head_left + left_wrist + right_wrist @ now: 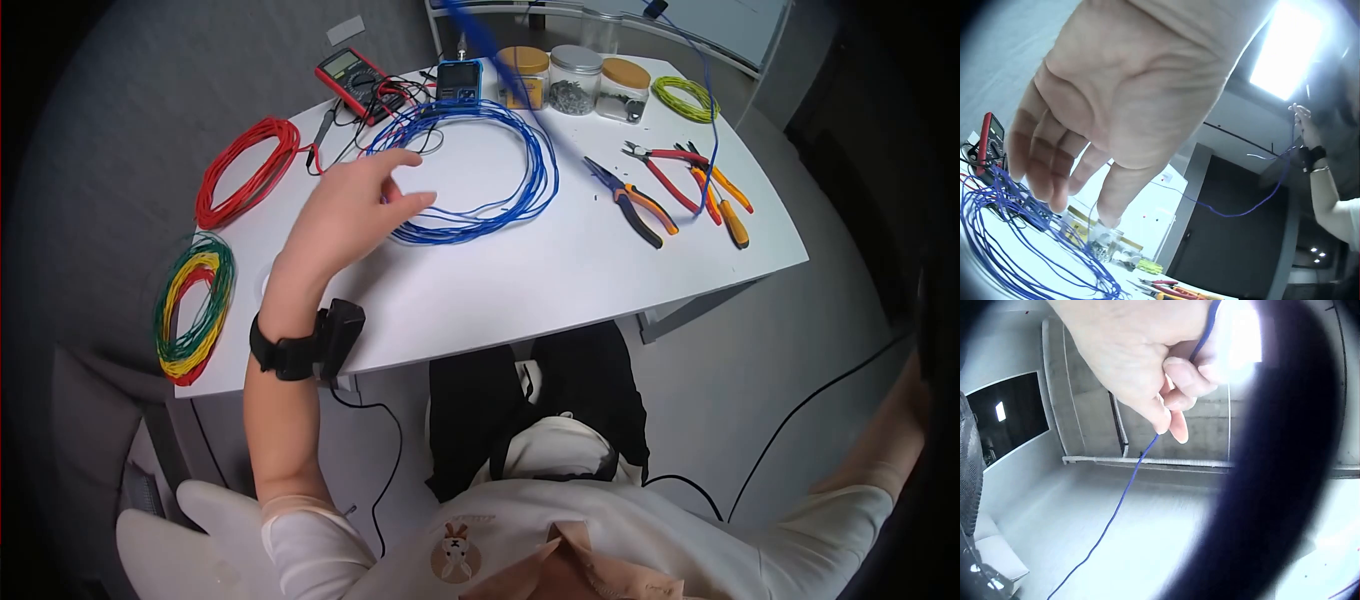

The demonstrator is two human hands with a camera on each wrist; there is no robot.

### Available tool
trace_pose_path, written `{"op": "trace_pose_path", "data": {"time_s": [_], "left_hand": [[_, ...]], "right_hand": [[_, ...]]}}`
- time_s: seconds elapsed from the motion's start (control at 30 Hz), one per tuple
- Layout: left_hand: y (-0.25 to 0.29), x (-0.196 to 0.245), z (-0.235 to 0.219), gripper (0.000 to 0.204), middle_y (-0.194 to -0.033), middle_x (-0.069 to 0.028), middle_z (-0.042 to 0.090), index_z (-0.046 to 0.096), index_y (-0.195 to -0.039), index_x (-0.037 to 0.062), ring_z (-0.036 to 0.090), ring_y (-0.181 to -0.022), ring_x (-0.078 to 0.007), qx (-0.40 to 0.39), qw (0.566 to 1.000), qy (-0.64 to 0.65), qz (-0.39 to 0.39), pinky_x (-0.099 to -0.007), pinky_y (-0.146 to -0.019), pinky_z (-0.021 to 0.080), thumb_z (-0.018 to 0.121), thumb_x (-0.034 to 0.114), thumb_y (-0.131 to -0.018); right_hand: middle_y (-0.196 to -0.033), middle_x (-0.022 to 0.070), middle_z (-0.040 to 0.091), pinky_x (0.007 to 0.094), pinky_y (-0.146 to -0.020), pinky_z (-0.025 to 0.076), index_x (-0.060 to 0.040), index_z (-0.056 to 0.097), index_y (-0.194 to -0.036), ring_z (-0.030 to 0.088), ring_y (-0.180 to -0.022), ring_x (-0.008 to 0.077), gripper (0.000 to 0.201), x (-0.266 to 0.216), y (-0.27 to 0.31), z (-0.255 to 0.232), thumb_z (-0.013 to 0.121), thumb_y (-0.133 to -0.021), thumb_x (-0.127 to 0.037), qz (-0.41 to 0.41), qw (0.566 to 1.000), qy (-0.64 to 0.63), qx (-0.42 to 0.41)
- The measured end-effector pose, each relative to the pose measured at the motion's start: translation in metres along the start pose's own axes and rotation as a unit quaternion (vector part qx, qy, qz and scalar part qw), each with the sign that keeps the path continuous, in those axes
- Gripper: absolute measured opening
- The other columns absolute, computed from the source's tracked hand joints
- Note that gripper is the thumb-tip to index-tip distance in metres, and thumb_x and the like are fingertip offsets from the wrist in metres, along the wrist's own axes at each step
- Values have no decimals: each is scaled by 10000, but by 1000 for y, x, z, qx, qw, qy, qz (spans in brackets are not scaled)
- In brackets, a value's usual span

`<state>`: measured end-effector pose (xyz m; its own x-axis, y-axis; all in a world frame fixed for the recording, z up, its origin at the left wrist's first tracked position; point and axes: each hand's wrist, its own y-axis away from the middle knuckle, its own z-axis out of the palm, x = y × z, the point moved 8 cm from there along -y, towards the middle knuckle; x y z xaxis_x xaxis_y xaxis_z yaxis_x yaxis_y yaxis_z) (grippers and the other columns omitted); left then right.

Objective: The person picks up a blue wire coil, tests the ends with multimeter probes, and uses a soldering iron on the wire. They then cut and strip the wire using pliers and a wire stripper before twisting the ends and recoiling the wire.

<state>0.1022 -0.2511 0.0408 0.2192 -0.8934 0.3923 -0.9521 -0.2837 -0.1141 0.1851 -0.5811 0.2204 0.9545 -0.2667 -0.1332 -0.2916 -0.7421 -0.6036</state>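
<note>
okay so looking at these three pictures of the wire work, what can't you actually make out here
- Right hand: outside the head view, raised past the frame edge; seen only by the wrist cameras.
- Blue wire: its free end is hidden inside the pinching fingers.
- Multimeter display: too small to read in the head view.
- Jars: contents too small to identify.
- Left hand: whether it touches the blue wire coil is unclear.
</note>
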Motion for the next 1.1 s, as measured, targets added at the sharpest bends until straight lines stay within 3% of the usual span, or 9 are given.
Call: {"op": "trace_pose_path", "data": {"time_s": [0.1, 0.23, 0.4, 0.53, 0.6, 0.63, 0.77, 0.83, 1.1], "left_hand": [[8, 8, -53, 344, -853, -73, 648, 609, -1110, 28, 600, -766, -140, 168, 951, 234, 109, -255, -696, 469, 643, 213, -821], [57, 18, -153, 347, -1073, -113, 603, 575, -1131, -12, 598, -971, -181, 428, 786, 380, 233, -310, -869, 474, 485, 268, -946], [77, 101, -202, 432, -1179, -147, 561, 506, -1231, -5, 558, -1049, -202, 353, 829, 132, 414, -359, -931, 435, 339, 306, -981], [37, 126, -170, 407, -881, -52, 607, 553, -1159, -4, 547, -730, -86, 226, 885, 298, 279, -214, -649, 447, 361, 311, -986], [17, 123, -154, 367, -598, 65, 409, 596, -1047, 6, 334, -493, -17, 55, 891, 350, 284, -170, -443, 260, 407, 313, -980], [15, 115, -155, 329, -539, 97, 221, 603, -922, 23, 201, -435, -4, 153, 872, 351, 304, -180, -400, 151, 429, 296, -977], [17, 77, -176, 312, -570, 74, 359, 607, -882, 14, 321, -501, -12, 181, 843, 431, 265, -171, -448, 254, 480, 290, -953], [14, 51, -180, 314, -535, 103, 242, 600, -828, 25, 192, -465, -7, 261, 830, 433, 236, -189, -413, 145, 479, 286, -955], [-2, 17, -160, 308, -514, 94, 272, 578, -826, 51, 251, -418, -6, 255, 811, 489, 196, -155, -395, 194, 414, 259, -982]], "right_hand": [[-539, 75, 559, 255, -440, 392, -2, 657, -787, 506, -432, 132, 145, -19, -17, 4, 605, -820, -132, -44, 999, -3, 11], [-542, 79, 564, 260, -445, 395, -3, 665, -771, 509, -435, 136, 134, -52, -49, 10, 617, -813, -120, -127, 991, -6, 32], [-546, 83, 570, 266, -451, 398, -4, 674, -751, 513, -440, 142, 122, -108, -94, 13, 631, -805, -104, -270, 957, 30, 101], [-555, 83, 576, 265, -457, 400, -2, 677, -750, 514, -444, 142, 119, -130, -110, 15, 638, -805, -100, -318, 927, 95, 173], [-569, 70, 580, 252, -462, 399, 3, 669, -780, 511, -445, 133, 132, -131, -103, 19, 629, -825, -115, -301, 921, 141, 205], [-567, 53, 566, 244, -456, 393, 7, 656, -804, 497, -439, 125, 154, -123, -106, 21, 610, -846, -133, -274, 940, 104, 176], [-611, 36, 586, 177, -388, 458, 0, 595, -1011, 548, -463, 40, 424, -31, -122, 44, 460, -937, -395, -193, 976, -95, 14], [-667, 29, 593, 180, -442, 461, -20, 612, -884, 559, -505, 60, 360, -22, -113, 59, 478, -941, -348, -137, 965, -214, -68], [-660, 74, 631, 192, -402, 473, -71, 510, -792, 643, -531, 130, 307, -3, -108, 126, 515, -919, -350, -12, 897, -389, -208]]}}
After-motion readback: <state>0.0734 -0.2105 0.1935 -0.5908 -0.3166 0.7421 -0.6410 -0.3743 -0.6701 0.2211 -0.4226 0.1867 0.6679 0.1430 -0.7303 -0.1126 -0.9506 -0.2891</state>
